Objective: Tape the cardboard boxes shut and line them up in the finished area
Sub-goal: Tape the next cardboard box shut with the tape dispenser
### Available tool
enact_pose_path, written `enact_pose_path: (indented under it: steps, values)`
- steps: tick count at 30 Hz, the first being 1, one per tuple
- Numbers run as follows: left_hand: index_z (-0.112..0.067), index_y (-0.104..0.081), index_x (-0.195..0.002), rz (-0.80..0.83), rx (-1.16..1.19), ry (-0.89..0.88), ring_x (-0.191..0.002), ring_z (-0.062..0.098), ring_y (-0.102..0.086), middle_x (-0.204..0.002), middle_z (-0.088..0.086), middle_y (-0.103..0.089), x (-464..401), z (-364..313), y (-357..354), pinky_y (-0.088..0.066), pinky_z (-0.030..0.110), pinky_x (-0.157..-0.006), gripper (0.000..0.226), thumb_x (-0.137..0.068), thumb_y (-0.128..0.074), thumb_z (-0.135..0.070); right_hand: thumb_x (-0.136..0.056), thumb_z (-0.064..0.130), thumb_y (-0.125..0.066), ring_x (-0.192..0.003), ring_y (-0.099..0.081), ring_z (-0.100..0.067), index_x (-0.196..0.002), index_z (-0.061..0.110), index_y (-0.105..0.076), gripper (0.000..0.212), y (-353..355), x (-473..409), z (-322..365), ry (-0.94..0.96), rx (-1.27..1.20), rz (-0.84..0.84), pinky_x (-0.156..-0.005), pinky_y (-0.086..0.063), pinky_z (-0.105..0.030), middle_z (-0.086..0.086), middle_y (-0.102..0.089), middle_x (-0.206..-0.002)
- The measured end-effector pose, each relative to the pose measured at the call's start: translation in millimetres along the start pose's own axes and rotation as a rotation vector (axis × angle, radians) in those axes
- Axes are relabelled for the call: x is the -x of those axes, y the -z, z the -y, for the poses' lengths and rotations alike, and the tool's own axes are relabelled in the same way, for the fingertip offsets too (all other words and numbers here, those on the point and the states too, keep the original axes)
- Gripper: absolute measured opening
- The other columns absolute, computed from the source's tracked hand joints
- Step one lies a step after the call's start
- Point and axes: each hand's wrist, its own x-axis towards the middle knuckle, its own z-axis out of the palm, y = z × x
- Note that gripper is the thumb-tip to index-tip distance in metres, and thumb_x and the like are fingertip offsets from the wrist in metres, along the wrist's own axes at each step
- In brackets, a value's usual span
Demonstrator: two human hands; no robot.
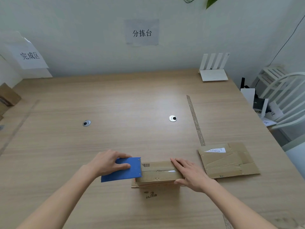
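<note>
A small cardboard box [158, 172] stands near the front middle of the wooden table [115, 103], with shiny clear tape along its top seam. My left hand [107, 162] grips a blue tape dispenser [123, 170] at the box's left end. My right hand [191, 174] lies flat on the box's right end, fingers straight on top and thumb against the near side. A flattened cardboard box [227, 160] with a white label lies to the right. At the far left edge, brown boxes [7, 98] sit below a paper sign [30, 56].
A strip of brown tape [195, 120] runs along the table right of centre. Two round cable grommets [86, 123] [173, 118] are set in the tabletop. A white router [213, 68] stands at the back right. A white chair [283, 98] with clutter is beyond the right edge.
</note>
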Motion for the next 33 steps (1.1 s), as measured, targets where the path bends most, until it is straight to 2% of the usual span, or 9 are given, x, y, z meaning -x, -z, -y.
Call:
enact_pose_path:
  steps: [6, 10, 13, 16, 20, 22, 26, 30, 33]
  values:
    - [-0.061, -0.054, -0.125, -0.003, 0.086, -0.023, -0.095, 0.003, -0.059, -0.109, -0.028, -0.065, -6.7, 8.9, -7.9, -0.050, 0.030, -0.083, 0.041, -0.085, -0.052, -0.069, -0.097, 0.061, -0.050, -0.153, -0.013, -0.019, -0.160, 0.029, 0.013, 0.095, 1.6, -2.2, 1.5, -0.011, -0.024, 0.036, -0.123, -0.017, -0.033, 0.006, -0.008, -0.167]
    - [-0.059, -0.055, -0.125, -0.049, 0.112, -0.041, -0.094, 0.000, -0.057, -0.108, -0.031, -0.064, -6.6, 13.1, -6.1, -0.048, 0.025, -0.079, 0.038, -0.087, -0.054, -0.065, -0.088, 0.073, -0.053, -0.156, 0.010, -0.016, -0.160, 0.023, 0.016, 0.112, 14.2, -8.6, 11.7, -0.103, -0.123, 0.174, -0.126, 0.003, -0.034, 0.004, 0.008, -0.170]
    - [-0.057, -0.056, -0.127, -0.063, 0.111, -0.060, -0.096, 0.000, -0.057, -0.112, -0.030, -0.064, -7.8, 14.5, -3.1, -0.047, 0.024, -0.079, 0.039, -0.088, -0.055, -0.063, -0.071, 0.096, -0.012, -0.156, 0.011, -0.016, -0.162, 0.013, 0.001, 0.124, 17.9, -26.6, 44.6, -0.282, -0.232, 0.064, -0.127, 0.007, -0.039, 0.000, 0.006, -0.170]
    - [-0.055, -0.056, -0.127, -0.057, 0.107, -0.067, -0.098, 0.000, -0.057, -0.114, -0.030, -0.064, -9.4, 17.4, -0.4, -0.045, 0.022, -0.078, 0.039, -0.089, -0.055, -0.064, -0.072, 0.080, 0.014, -0.157, 0.002, -0.017, -0.162, 0.015, -0.015, 0.115, 2.9, -51.0, 85.6, -0.373, -0.251, -0.194, -0.126, 0.007, -0.039, -0.001, -0.009, -0.170]
    - [-0.056, -0.056, -0.126, -0.077, 0.095, -0.066, -0.088, 0.002, -0.056, -0.100, -0.033, -0.061, -10.5, 24.8, 5.7, -0.040, 0.018, -0.068, 0.038, -0.089, -0.054, -0.063, -0.099, 0.069, -0.008, -0.153, -0.020, -0.015, -0.154, 0.029, -0.034, 0.073, -21.9, -64.9, 103.3, -0.314, -0.167, -0.333, -0.123, 0.008, -0.038, 0.011, -0.037, -0.159]
    - [-0.058, -0.056, -0.125, -0.078, 0.086, -0.073, -0.086, 0.003, -0.057, -0.100, -0.031, -0.064, -10.5, 28.3, 5.9, -0.042, 0.020, -0.069, 0.038, -0.088, -0.054, -0.064, -0.102, 0.064, -0.019, -0.146, -0.036, -0.016, -0.145, 0.031, -0.047, 0.061, -30.1, -65.1, 102.9, -0.302, -0.124, -0.402, -0.122, 0.002, -0.039, 0.013, -0.050, -0.146]
    - [-0.058, -0.054, -0.128, -0.068, 0.057, -0.097, -0.091, 0.003, -0.059, -0.109, -0.028, -0.067, -11.6, 33.6, -1.7, -0.048, 0.024, -0.078, 0.041, -0.088, -0.052, -0.066, -0.102, 0.063, -0.023, -0.144, -0.040, -0.017, -0.139, 0.032, -0.052, 0.057, -37.1, -66.6, 101.9, -0.303, -0.097, -0.438, -0.123, 0.000, -0.040, 0.014, -0.054, -0.141]
    - [-0.060, -0.053, -0.127, -0.037, 0.055, -0.099, -0.085, 0.002, -0.056, -0.098, -0.032, -0.064, -11.1, 36.7, -1.1, -0.046, 0.022, -0.075, 0.040, -0.087, -0.053, -0.067, -0.102, 0.063, -0.025, -0.143, -0.042, -0.019, -0.138, 0.033, -0.050, 0.053, -40.1, -65.7, 104.4, -0.326, -0.085, -0.433, -0.122, -0.003, -0.042, 0.012, -0.055, -0.139]
    - [-0.061, -0.054, -0.125, -0.004, 0.050, -0.115, -0.089, 0.002, -0.057, -0.105, -0.031, -0.065, -12.0, 36.0, -1.1, -0.048, 0.025, -0.078, 0.040, -0.086, -0.052, -0.069, -0.101, 0.060, -0.032, -0.138, -0.047, -0.021, -0.132, 0.033, -0.053, 0.046, -46.2, -62.2, 106.9, -0.317, -0.067, -0.447, -0.121, -0.010, -0.044, 0.011, -0.058, -0.130]
